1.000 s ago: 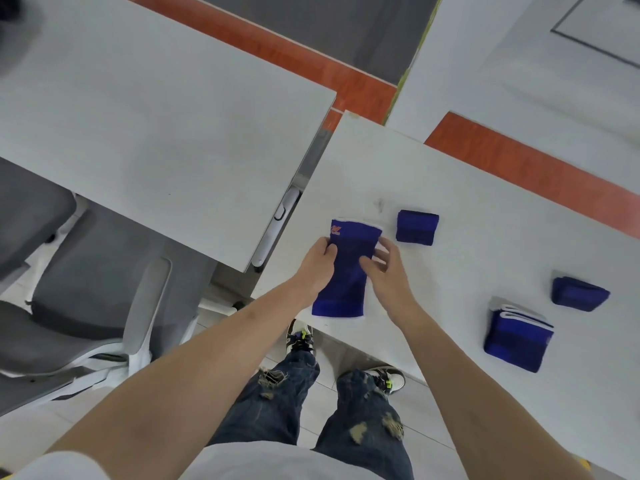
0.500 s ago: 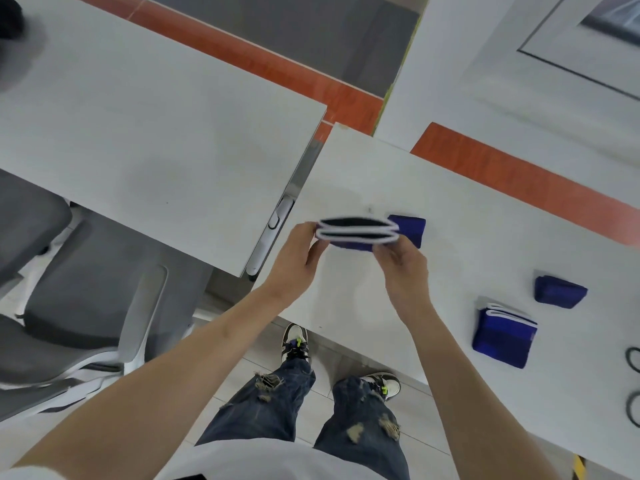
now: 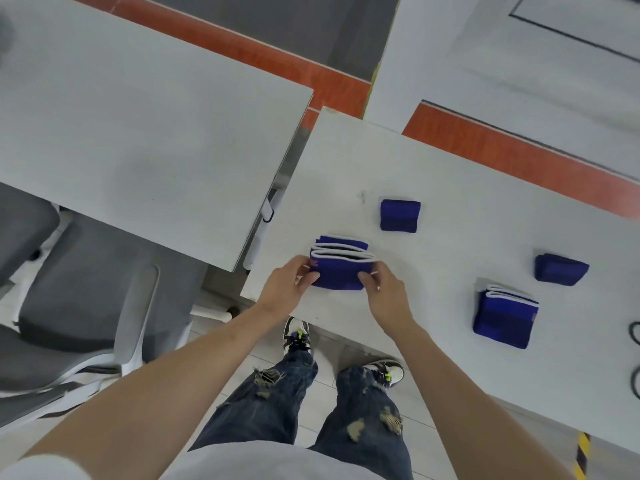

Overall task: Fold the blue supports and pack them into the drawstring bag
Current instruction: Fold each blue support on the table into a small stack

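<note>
Head view, the only one. Your left hand [image 3: 290, 285] and right hand [image 3: 387, 292] both have a closed grip on the support [image 3: 337, 270] at the near-left corner of the desk [image 3: 450, 188]: left pinches its left end, right pinches the lower right corner. It sits doubled over, white edge bands stacked on the far side, bottom edge on or just above the desk; can't tell which.

Progress, judged from the layout:
- Folded support [image 3: 504, 315] to your right on the same desk, white bands up. Looks done.
- Small roll [image 3: 400, 215] just beyond the one you hold, apart from it. Looks done.
- Second small roll [image 3: 560, 269] far right, near the folded one but not touching. Looks done.
- The piece in your hands is on its fold, not yet released.

So folding looks close to finished, roughly three set down plus one in hand. Packing not started: none of the pieces is inside anything.

Containers: no bag body in frame. A dark cord loop [image 3: 634, 358] shows at the right edge of the desk; could be the drawstring, but it's cut off, so can't confirm. Nothing visible in it.

Left: flatten and release this fold, find the bag, load all four.

Other desk [image 3: 138, 116] on the left carries no supports. Chair [image 3: 69, 306] sits below it.
</note>
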A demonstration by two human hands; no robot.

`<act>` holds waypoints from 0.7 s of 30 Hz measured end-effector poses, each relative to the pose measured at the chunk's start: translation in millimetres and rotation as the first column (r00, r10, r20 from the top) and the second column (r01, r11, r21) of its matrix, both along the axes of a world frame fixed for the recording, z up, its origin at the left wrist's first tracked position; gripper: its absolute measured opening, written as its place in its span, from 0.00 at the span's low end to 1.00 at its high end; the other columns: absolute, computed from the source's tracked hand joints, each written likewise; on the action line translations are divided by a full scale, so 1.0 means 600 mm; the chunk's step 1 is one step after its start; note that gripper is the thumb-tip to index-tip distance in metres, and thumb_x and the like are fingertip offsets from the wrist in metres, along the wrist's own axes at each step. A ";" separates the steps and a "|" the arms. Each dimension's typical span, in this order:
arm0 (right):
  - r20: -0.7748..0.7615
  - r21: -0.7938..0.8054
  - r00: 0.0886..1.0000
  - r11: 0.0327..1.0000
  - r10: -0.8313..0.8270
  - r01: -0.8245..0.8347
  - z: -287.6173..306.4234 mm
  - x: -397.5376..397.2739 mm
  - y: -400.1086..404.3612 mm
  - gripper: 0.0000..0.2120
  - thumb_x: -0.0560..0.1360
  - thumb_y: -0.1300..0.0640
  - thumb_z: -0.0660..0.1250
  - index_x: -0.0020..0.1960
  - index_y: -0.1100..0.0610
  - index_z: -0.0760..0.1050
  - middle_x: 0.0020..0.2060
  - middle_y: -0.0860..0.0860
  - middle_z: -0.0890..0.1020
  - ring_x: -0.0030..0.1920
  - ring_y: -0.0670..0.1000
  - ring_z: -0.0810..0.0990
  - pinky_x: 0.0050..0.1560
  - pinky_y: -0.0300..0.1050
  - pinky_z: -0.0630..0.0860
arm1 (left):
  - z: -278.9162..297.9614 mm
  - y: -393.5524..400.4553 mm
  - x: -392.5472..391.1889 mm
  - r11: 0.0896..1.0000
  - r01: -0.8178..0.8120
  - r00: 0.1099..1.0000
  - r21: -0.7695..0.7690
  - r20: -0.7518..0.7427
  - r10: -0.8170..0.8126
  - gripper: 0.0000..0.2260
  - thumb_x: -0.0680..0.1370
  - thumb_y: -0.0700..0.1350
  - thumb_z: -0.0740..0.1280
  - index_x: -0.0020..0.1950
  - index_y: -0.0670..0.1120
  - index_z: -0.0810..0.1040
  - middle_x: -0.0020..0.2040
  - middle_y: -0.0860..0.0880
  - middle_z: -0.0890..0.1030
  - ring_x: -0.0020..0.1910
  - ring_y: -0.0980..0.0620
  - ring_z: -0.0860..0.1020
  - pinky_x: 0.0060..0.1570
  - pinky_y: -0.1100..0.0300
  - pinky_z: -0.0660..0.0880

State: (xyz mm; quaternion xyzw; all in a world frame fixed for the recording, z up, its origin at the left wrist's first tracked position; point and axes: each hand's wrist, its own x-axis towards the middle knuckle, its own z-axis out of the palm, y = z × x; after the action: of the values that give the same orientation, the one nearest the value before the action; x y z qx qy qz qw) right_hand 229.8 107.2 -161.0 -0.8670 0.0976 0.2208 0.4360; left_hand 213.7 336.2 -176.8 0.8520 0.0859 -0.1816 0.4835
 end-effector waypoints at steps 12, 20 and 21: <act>-0.116 -0.223 0.992 0.975 -0.047 0.020 -0.034 0.049 0.015 0.10 0.84 0.43 0.56 0.53 0.49 0.69 0.47 0.50 0.81 0.46 0.54 0.80 0.48 0.56 0.79 | -0.010 -0.004 0.017 1.000 0.003 1.000 -0.022 -0.008 -0.003 0.15 0.83 0.45 0.65 0.68 0.55 0.71 0.52 0.53 0.82 0.52 0.55 0.80 0.56 0.53 0.77; 0.238 -0.376 0.971 0.920 -0.020 0.111 -0.037 0.026 0.021 0.13 0.80 0.49 0.69 0.59 0.52 0.69 0.57 0.52 0.78 0.53 0.56 0.79 0.47 0.56 0.79 | -0.029 -0.021 0.024 0.943 0.098 0.994 0.318 0.006 -0.105 0.14 0.83 0.47 0.63 0.68 0.55 0.72 0.48 0.54 0.78 0.51 0.48 0.76 0.52 0.48 0.76; 0.337 -0.412 0.939 0.907 0.064 0.086 -0.041 0.017 0.019 0.15 0.79 0.52 0.71 0.61 0.54 0.70 0.61 0.54 0.76 0.57 0.57 0.77 0.51 0.56 0.79 | -0.029 -0.023 0.024 0.930 0.105 0.994 0.353 0.004 -0.113 0.14 0.83 0.48 0.63 0.68 0.55 0.72 0.48 0.53 0.77 0.51 0.47 0.76 0.52 0.49 0.76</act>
State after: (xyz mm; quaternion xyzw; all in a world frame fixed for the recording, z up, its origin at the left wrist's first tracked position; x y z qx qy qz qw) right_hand 240.0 118.7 -185.5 -0.9649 0.0702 0.0376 0.2504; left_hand 228.1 322.5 -194.1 0.9303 0.0637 -0.1795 0.3134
